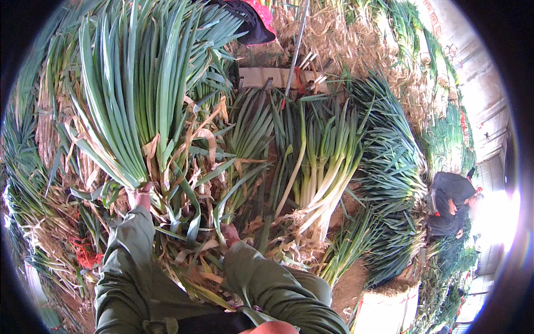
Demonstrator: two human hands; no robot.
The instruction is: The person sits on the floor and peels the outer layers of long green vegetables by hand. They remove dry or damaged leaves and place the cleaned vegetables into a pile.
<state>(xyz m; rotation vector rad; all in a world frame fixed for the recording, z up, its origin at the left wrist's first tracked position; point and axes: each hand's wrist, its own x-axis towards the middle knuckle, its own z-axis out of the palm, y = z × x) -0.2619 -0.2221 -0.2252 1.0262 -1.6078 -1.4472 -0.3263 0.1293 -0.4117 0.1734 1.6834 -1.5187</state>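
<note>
A big bunch of long green onions (133,111) spreads its green leaves up and away from my left hand (140,196). That hand is closed around the narrow lower end of the bunch. My right hand (229,235) is lower and to the right, among loose and dried leaves (192,214). Its fingers are largely hidden there, so what they hold does not show. To the right of it lies a pile of cleaned green onions (320,183), white stems toward me and roots at the near end.
Stacked green onions (389,150) rise on the right, with more heaped at the left (39,211). A thin metal pole (296,50) stands ahead. Red twine (86,255) lies at lower left. Another person in dark clothes (448,203) bends at far right. A white sack (386,312) is near me.
</note>
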